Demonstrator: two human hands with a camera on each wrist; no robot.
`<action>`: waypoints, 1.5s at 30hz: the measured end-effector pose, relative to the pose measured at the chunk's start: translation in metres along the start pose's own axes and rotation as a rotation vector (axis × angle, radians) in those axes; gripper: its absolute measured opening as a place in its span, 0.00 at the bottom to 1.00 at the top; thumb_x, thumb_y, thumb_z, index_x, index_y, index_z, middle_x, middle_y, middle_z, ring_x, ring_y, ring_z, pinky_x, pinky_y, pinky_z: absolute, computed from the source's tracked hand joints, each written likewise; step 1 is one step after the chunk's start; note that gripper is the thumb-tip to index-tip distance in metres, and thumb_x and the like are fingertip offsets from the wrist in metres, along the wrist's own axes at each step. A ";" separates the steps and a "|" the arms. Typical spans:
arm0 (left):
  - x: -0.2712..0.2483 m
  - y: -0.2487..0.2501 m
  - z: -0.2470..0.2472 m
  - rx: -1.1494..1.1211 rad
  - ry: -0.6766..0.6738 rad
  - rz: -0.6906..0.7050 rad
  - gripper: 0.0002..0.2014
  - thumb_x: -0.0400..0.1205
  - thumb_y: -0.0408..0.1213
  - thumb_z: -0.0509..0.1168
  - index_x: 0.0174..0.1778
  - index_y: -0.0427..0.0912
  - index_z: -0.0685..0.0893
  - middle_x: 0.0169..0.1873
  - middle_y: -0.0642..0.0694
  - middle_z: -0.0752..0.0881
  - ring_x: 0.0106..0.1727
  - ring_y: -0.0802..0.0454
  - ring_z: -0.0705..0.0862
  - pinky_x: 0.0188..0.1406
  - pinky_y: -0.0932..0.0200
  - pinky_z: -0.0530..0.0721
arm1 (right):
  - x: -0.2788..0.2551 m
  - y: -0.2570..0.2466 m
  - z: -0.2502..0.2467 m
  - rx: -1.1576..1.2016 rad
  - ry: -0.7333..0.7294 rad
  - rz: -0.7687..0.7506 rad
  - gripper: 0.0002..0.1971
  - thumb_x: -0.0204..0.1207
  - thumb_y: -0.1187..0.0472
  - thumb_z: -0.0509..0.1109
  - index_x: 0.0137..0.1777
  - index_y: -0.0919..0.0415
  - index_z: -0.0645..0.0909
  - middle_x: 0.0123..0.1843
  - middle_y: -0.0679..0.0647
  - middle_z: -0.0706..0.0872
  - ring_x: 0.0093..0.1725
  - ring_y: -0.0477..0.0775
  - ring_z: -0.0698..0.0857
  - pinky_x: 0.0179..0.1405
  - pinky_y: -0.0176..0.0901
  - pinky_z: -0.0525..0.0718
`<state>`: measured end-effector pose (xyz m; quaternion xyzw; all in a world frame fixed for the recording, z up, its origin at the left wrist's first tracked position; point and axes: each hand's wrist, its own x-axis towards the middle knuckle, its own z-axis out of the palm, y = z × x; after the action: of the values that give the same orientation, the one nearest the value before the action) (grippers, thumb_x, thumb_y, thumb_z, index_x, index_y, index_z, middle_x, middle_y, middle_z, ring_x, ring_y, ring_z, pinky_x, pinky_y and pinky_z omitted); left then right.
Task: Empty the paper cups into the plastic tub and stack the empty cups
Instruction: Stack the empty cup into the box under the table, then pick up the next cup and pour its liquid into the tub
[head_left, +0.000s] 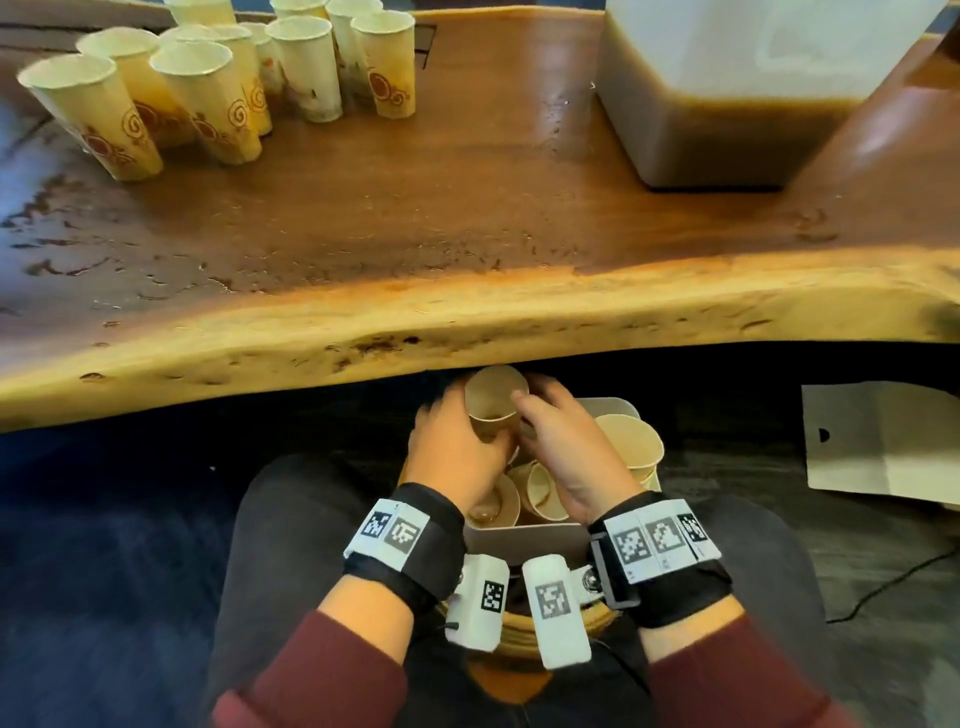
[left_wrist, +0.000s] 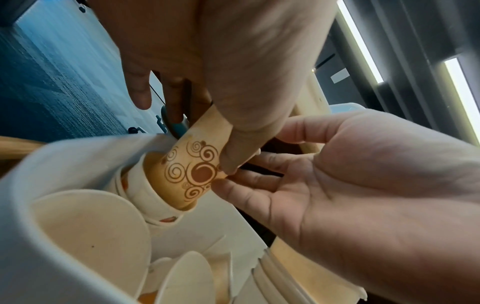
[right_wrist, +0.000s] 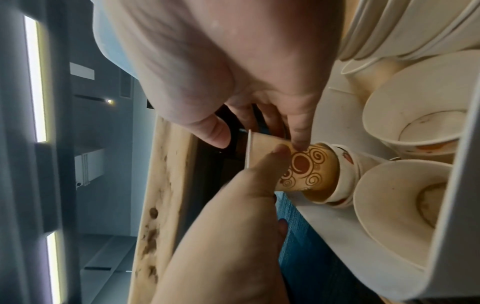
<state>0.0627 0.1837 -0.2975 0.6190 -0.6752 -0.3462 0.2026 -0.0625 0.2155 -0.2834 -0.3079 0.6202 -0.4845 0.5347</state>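
A swirl-printed paper cup (head_left: 491, 397) (left_wrist: 192, 170) (right_wrist: 306, 170) sits just under the table's front edge, above a white bin (head_left: 524, 538). My left hand (head_left: 457, 441) grips its left side, thumb on the wall. My right hand (head_left: 561, 441) curls its fingers (right_wrist: 298, 139) against the right side. The cup's base is nested in a stack of empty cups (left_wrist: 140, 193) (right_wrist: 348, 174) that leans in the bin. The plastic tub (head_left: 727, 130), holding brown liquid, stands at the table's back right. Several upright cups (head_left: 218, 93) cluster at the back left.
More empty cups lie loose in the bin, and a second stack (head_left: 631, 441) stands at its right side. The thick wooden table edge (head_left: 467, 322) overhangs my hands. A folded sheet of cardboard (head_left: 883, 441) lies on the floor to the right.
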 end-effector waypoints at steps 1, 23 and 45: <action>0.002 0.000 -0.001 0.023 -0.018 -0.010 0.29 0.75 0.51 0.71 0.72 0.54 0.75 0.67 0.46 0.82 0.71 0.38 0.75 0.69 0.39 0.78 | 0.003 0.000 0.000 0.010 0.006 0.013 0.14 0.88 0.56 0.67 0.72 0.45 0.81 0.65 0.45 0.90 0.66 0.49 0.87 0.69 0.50 0.85; -0.043 0.075 -0.106 -0.113 -0.162 0.293 0.19 0.82 0.58 0.71 0.66 0.55 0.86 0.55 0.60 0.90 0.57 0.67 0.87 0.64 0.57 0.86 | -0.060 -0.095 -0.015 0.035 -0.008 -0.191 0.17 0.91 0.56 0.62 0.48 0.62 0.90 0.47 0.58 0.95 0.53 0.57 0.94 0.61 0.53 0.89; 0.147 0.023 -0.284 -0.733 0.479 -0.078 0.27 0.87 0.44 0.68 0.83 0.48 0.70 0.74 0.49 0.79 0.67 0.55 0.80 0.72 0.55 0.78 | 0.113 -0.256 0.219 -0.005 -0.347 -0.013 0.12 0.89 0.53 0.64 0.57 0.60 0.85 0.51 0.57 0.90 0.53 0.56 0.89 0.56 0.52 0.89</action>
<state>0.2242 -0.0219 -0.1116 0.5940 -0.4178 -0.4168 0.5467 0.0861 -0.0331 -0.0780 -0.3923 0.5177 -0.4260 0.6297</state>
